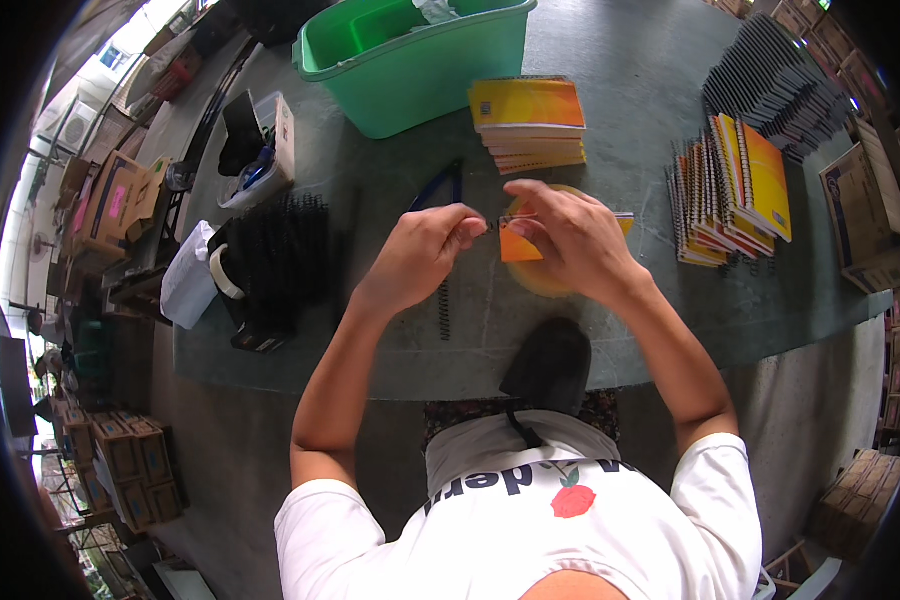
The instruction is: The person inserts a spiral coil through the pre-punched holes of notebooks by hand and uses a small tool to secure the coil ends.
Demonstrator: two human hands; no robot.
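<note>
My left hand (417, 252) is closed in a pinch, with a small dark piece of what looks like spiral binding coil (491, 227) at its fingertips. Beside it, my right hand (578, 238) grips an orange and yellow notebook (518, 247) near its left edge and covers much of it. Under the notebook is a round yellowish disc (545, 283). A black spiral coil (445, 315) shows just below my left hand. Behind that hand lies a blue-handled tool (440, 188), perhaps pliers, partly hidden by my fingers.
Yellow notebooks (527, 103) are stacked beyond my hands, near a green tub (420, 70). Spiral-bound notebooks (735, 195) stand at right before piles of black coils (770, 85). More black coils (290, 250) lie left, near a clear box (275, 150). A cardboard box (855, 215) sits far right.
</note>
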